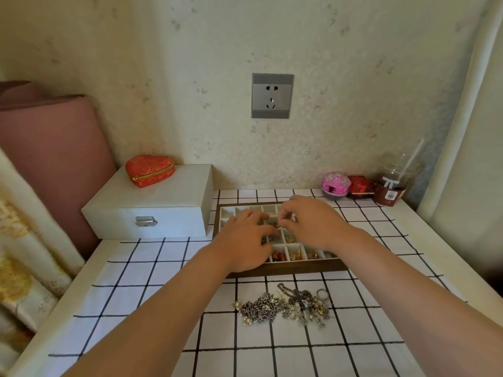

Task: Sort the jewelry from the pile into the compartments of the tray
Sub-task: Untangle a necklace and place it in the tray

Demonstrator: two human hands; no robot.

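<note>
A wooden tray (288, 270) with white compartments lies on the checked cloth, and some front compartments hold rings and red pieces. Both hands hover over its middle. My left hand (245, 240) rests on the tray's left part with fingers spread forward. My right hand (307, 221) has its fingers curled down and pinches a small metal piece (277, 226) over a middle compartment. What the piece is stays too small to tell. The jewelry pile (285, 306), a tangle of silver chains, pearls and rings, lies on the cloth in front of the tray.
A white jewelry box (152, 205) with a red heart-shaped box (149, 170) on top stands at the left. At the back right are a pink ball-shaped case (335, 185), a red box (360, 186) and a plastic cup (392, 186) with a straw.
</note>
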